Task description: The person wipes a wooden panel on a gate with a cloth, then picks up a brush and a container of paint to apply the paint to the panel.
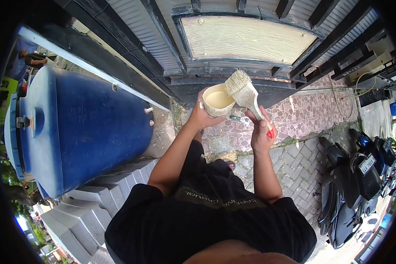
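A small cup of cream paint [218,100] is held upright in my left hand [202,115], its fingers wrapped round the side. My right hand [262,134] grips the handle of a wide paintbrush [250,96], whose red tip shows below the fingers. The brush's paint-coated bristles point up and to the left, at the cup's right rim. Beyond both hands, a cream wood-grain panel [251,39] sits in a dark metal frame.
A large blue tank [97,127] lies to the left, above grey blocks [81,215]. Parked motorcycles [356,180] stand at the right on grey paving [295,169]. A hose [354,94] hangs at the upper right. Another person [34,59] is at the far left.
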Demonstrator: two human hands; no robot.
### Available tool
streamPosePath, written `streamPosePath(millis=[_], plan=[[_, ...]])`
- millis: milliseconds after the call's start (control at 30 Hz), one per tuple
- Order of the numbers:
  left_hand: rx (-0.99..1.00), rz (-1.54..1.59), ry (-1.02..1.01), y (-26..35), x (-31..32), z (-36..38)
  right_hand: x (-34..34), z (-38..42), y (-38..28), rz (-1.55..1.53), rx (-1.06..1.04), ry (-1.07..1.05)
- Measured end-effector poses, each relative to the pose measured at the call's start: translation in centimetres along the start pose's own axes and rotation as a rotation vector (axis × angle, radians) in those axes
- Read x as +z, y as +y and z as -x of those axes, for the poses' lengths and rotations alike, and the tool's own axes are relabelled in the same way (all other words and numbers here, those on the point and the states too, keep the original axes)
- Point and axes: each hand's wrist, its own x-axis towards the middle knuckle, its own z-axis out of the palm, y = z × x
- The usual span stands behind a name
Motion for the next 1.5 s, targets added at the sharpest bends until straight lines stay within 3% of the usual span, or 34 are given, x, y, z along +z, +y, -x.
streamPosePath(millis=[300,667,933,1100,1300,1500], plan=[[0.021,-0.034,0.028,-3.5,-0.8,-2.0,0.4,-6.4,4.2,0.158,-0.099,0.042],[-0.049,-0.117,0.022,-4.9,-2.4,-0.5,0.2,-8.9,8.2,0.484,-0.149,-0.109],[-0.117,-0.035,-0.037,-4.8,-2.7,-0.6,-2.2,-10.4,8.5,0.728,-0.434,-0.078],[-0.119,-0.014,-0.059,-4.0,-3.0,-0.4,-1.8,-9.6,8.0,0.632,-0.413,-0.056],[-0.132,-0.038,-0.084,-3.1,-2.8,-0.1,1.0,-10.0,7.3,0.719,-0.391,-0.218],[-0.105,-0.035,-0.1,-3.2,-3.0,0.4,-2.2,-10.6,7.0,0.804,-0.447,-0.026]])
